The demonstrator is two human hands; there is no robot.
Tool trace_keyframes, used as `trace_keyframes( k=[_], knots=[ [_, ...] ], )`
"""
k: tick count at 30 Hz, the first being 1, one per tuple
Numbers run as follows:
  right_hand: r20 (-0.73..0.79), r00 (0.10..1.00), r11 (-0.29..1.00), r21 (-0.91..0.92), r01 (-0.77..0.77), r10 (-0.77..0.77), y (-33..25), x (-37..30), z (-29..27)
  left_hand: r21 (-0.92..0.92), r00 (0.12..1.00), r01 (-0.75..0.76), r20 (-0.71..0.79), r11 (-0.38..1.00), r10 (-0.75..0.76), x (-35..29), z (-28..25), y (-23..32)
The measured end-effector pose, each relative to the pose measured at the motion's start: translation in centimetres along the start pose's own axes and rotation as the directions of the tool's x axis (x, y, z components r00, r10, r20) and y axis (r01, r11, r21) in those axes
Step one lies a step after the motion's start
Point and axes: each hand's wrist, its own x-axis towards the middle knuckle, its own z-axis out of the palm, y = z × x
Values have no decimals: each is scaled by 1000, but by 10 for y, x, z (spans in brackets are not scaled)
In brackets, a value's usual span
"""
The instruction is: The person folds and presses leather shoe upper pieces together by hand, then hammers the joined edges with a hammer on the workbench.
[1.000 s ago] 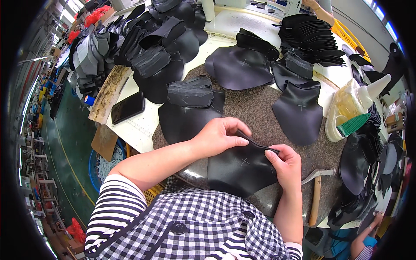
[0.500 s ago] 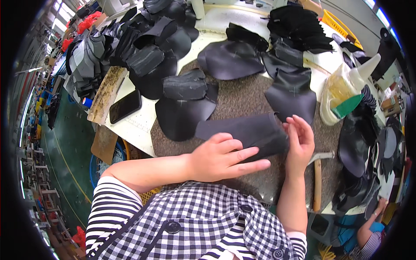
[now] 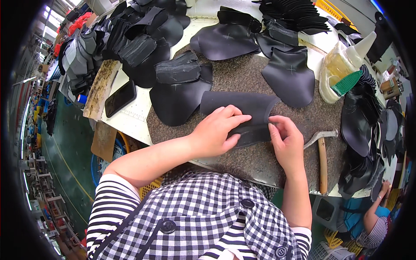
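Note:
A black folded leather piece (image 3: 240, 102) lies on the dark speckled work pad (image 3: 242, 78) in front of me. My left hand (image 3: 216, 132) rests on its left and near part, fingers stretched and apart, pressing on the lower fold. At the piece's right end, my right hand (image 3: 287, 139) pinches the edge between thumb and fingertips. Right of that hand lies a hammer (image 3: 323, 167) with a wooden handle and a metal head. Beyond the piece are black cut leather parts, among them a cross-marked one (image 3: 291, 76) and one with a rough strip (image 3: 180, 102).
A phone (image 3: 121, 99) lies at the left beside a wooden block (image 3: 102, 91). A translucent glue bottle (image 3: 333, 69) with a green brush stands at the right. Stacked black parts (image 3: 294, 15) crowd the far side and the right edge. Another person's arm (image 3: 373, 212) shows at lower right.
The leather piece now lies flatter, its near side folded over. My left hand has drawn up onto it, and my right hand has come down to its right edge. The view has shifted slightly.

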Motion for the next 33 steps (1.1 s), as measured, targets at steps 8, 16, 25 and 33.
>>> trace_keyframes(
  k=[8, 16, 25, 33],
  knots=[
    [-203, 978, 965, -263, 1, -56, -8, 21, 1, -38, 981, 16, 196, 999, -8, 26, -2, -6],
    [-17, 853, 852, 45, 522, -522, -12, 73, 15, -51, 997, -40, 59, 998, 43, 9, 3, -9],
    [-136, 927, 850, -462, 253, -350, 0, 85, 25, 23, 983, 51, -178, 998, -46, 0, 9, 0],
    [-41, 950, 937, -183, 297, -309, -3, 33, 17, 217, 995, -71, -48, 974, 84, -6, 5, -7]
  ],
)
